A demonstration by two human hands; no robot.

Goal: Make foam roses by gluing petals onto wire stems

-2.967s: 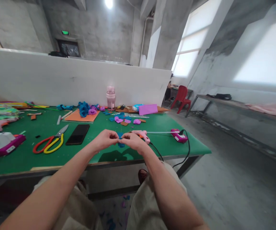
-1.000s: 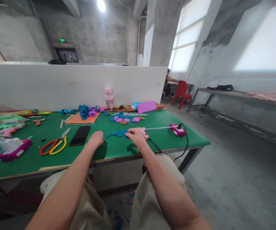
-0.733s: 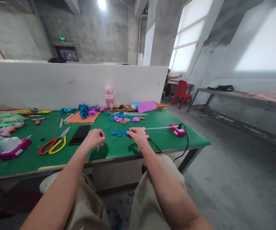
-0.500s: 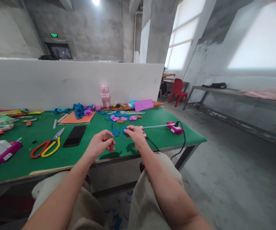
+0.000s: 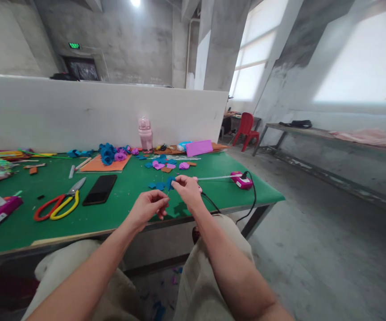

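Observation:
My right hand [image 5: 186, 191] pinches a small blue petal-like piece [image 5: 170, 183] between thumb and fingers. Just left of it and slightly lower, my left hand [image 5: 150, 206] has thumb and forefinger pressed together on a thin pale strand [image 5: 168, 193] that runs up to the blue piece. Both hands are raised over the table's front edge. Partly behind the right hand lies a pink glue gun [image 5: 197, 184], with a long clear glue stick [image 5: 217, 178] out of its back. Flat blue pieces [image 5: 159, 186] lie behind the left hand.
Scissors [image 5: 60, 200] and a black phone [image 5: 100, 190] lie to the left on the green table [image 5: 122, 218]. Blue and purple paper flowers [image 5: 107, 154] rest on an orange sheet [image 5: 95, 166]. A pink bottle [image 5: 145, 134] stands behind. A corded magenta power strip [image 5: 241, 180] sits right.
My left hand has moved right toward the right hand, and its thumb and forefinger have closed on the strand. The blue piece has turned in my right hand. The view has shifted slightly.

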